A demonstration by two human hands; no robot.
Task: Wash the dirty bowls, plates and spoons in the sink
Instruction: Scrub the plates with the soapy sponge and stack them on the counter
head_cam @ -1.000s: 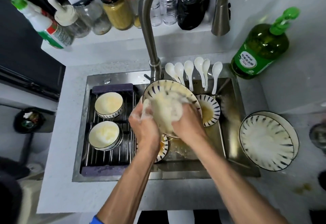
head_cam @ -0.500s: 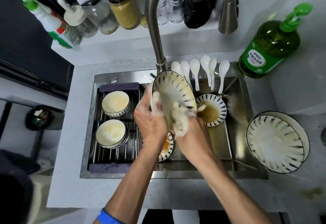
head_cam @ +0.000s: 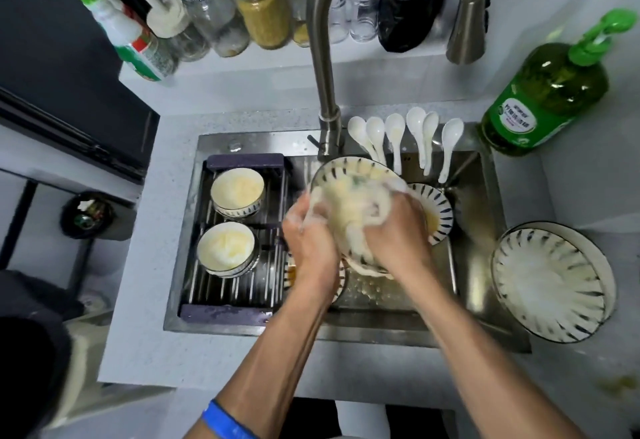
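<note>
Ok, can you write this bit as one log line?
step: scrubbing | left hand: holds plate | right hand: rubs cloth | place: over sink

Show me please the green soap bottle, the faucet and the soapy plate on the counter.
green soap bottle (head_cam: 543,92), head view, on its body.
faucet (head_cam: 320,58), head view, on its upright pipe.
soapy plate (head_cam: 550,279), head view, on its inner face.

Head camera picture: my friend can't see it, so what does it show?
Over a steel sink, a person's left hand holds a striped plate while the right hand scrubs it with a soapy cloth. Two bowls sit on a rack, six white spoons lean behind.
</note>
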